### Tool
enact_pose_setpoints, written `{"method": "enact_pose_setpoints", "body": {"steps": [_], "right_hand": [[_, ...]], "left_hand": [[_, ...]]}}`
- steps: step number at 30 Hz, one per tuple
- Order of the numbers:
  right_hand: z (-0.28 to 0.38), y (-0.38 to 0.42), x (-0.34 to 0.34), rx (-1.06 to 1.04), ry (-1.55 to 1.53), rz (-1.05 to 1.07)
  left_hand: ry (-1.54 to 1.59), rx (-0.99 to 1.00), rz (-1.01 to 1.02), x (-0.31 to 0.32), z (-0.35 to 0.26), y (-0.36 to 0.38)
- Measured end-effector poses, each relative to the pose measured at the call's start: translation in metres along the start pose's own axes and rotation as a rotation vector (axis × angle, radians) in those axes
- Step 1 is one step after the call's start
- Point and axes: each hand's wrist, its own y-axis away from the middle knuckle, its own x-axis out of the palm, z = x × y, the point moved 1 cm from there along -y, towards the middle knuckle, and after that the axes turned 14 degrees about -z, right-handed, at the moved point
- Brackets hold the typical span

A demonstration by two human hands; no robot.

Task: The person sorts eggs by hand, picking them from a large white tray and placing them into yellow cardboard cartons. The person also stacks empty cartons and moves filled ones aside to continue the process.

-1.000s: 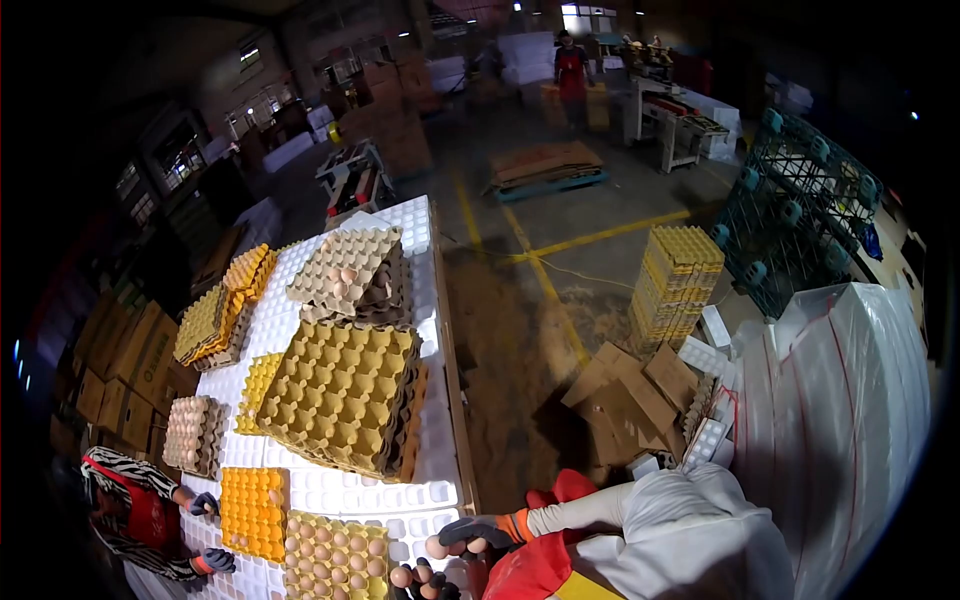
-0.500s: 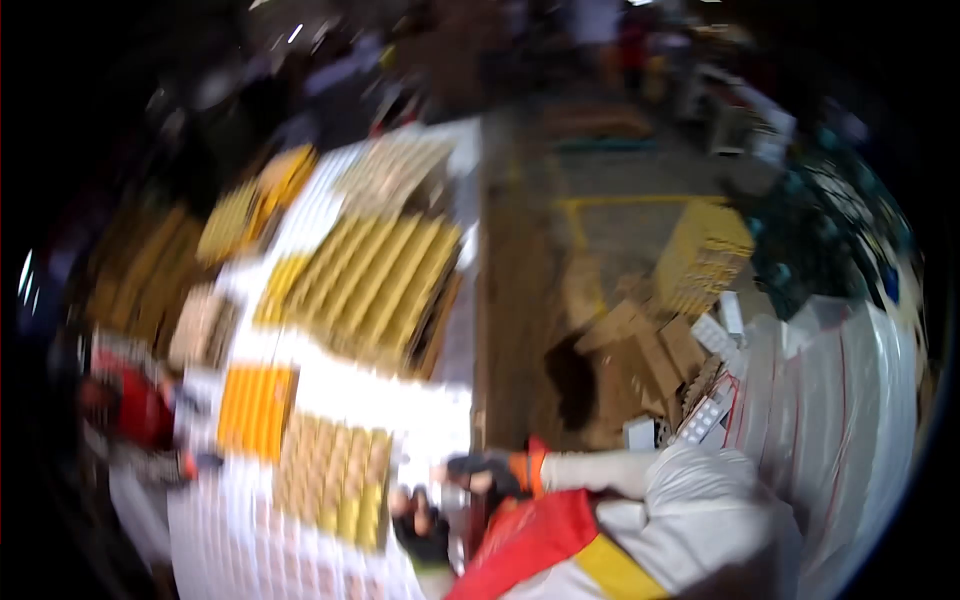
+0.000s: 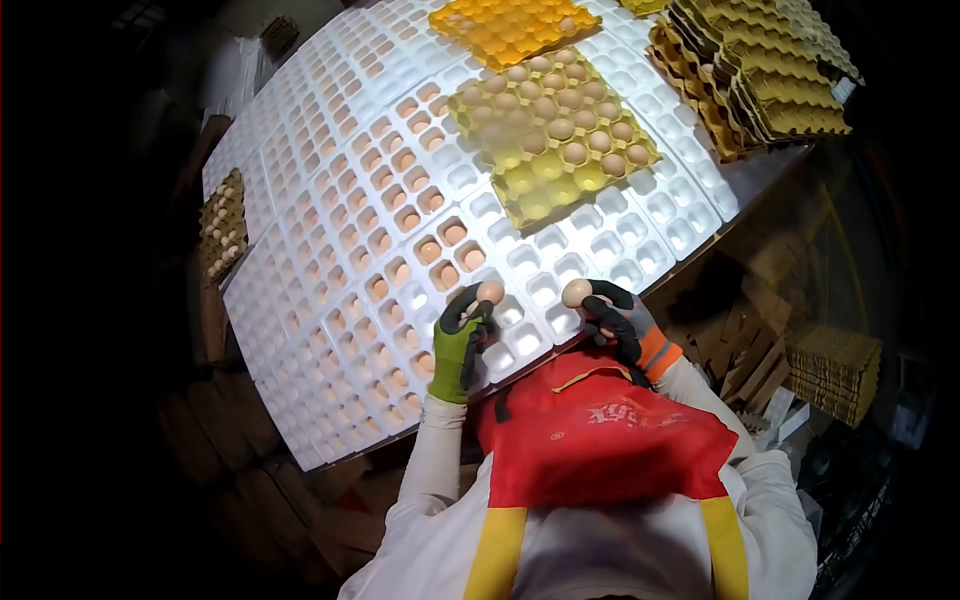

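Head view: left hand point(image 3: 460, 340), green-gloved, grip closed on an egg point(image 3: 490, 291) over the white trays point(image 3: 330, 200) covering the surface. Right hand point(image 3: 615, 320), grey-gloved, grip closed on a second egg point(image 3: 576, 292), just above empty white cells at the near edge. White cells further left mostly hold eggs. Yellow tray point(image 3: 550, 130) partly filled; orange tray point(image 3: 510, 25) behind it; stacked empty cardboard trays point(image 3: 770, 80) at right.

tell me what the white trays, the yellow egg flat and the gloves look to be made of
White trays: likely thin moulded plastic or foam; smooth, bright, crisp square cells. Yellow egg flat: looks like moulded paper pulp; matte, rough, soft-edged cups. Left hand and right hand, each holding an egg, wear knit gloves with a dark coating, probably rubber, on palm and fingers.
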Motion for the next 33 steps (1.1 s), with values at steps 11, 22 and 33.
{"method": "enact_pose_setpoints", "body": {"steps": [11, 22, 33], "right_hand": [[-0.028, -0.083, 0.06, -0.765, 1.147, -0.439], [-0.056, -0.036, 0.097, -0.895, 1.177, -0.067], [-0.055, -0.023, 0.105, -1.126, 0.707, -0.008]], "left_hand": [[-0.89, 0.664, -0.186, -0.002, -0.013, -0.029], [-0.469, 0.734, -0.406, -0.095, 0.017, -0.068], [-0.941, 0.98, -0.232, -0.063, 0.054, -0.05]]}}
